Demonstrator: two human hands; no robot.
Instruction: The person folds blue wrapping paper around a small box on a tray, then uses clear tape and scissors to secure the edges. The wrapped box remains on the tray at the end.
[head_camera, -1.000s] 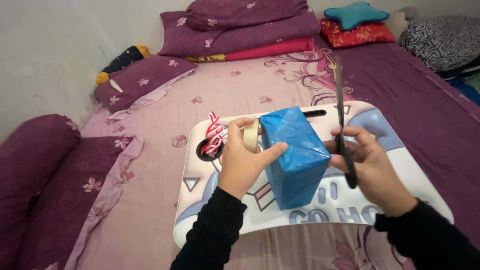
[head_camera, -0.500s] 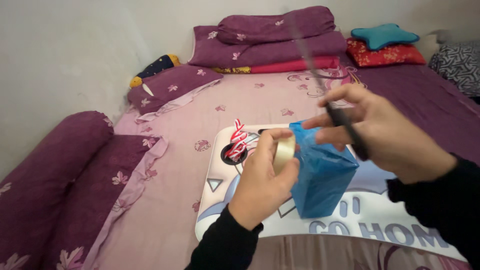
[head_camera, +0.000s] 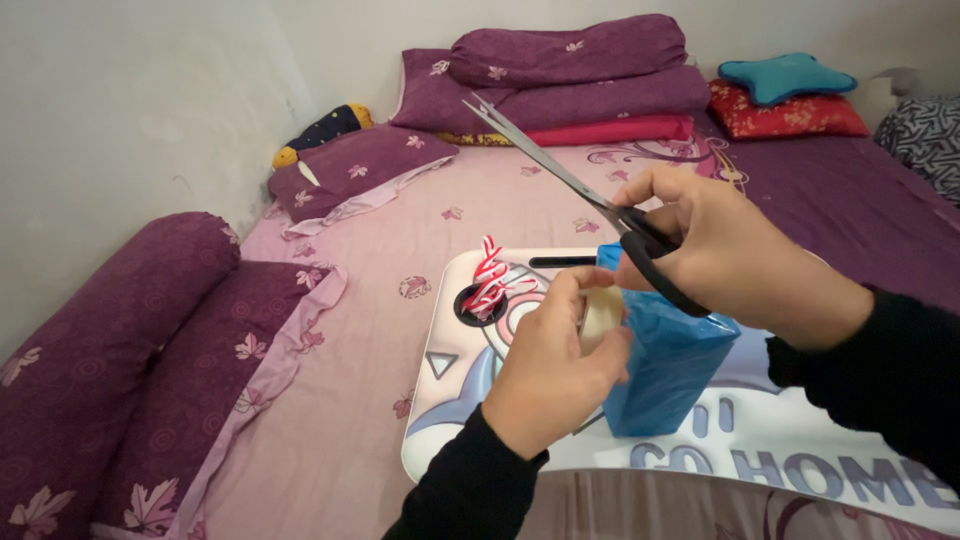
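Note:
A box wrapped in blue paper (head_camera: 668, 368) stands on a white lap tray (head_camera: 455, 400) on the bed. My left hand (head_camera: 557, 365) grips a roll of pale tape (head_camera: 603, 312) pressed against the box's left side. My right hand (head_camera: 725, 255) holds black-handled scissors (head_camera: 570, 190) above the box, blades slightly apart and pointing up and to the left. A curled red-and-white ribbon (head_camera: 489, 281) sits in the tray's round cup hole, just left of my left hand.
The tray rests on a pink and purple bedspread (head_camera: 400, 230). Purple bolsters (head_camera: 110, 330) lie at the left, stacked purple pillows (head_camera: 560, 75) at the head, and a red cushion with a teal star pillow (head_camera: 785, 78) at the back right. A grey wall is at left.
My right hand has swung the scissors from upright at the box's right side to over its top, pointing left. My left hand has shifted around the tape roll. The camera has moved closer.

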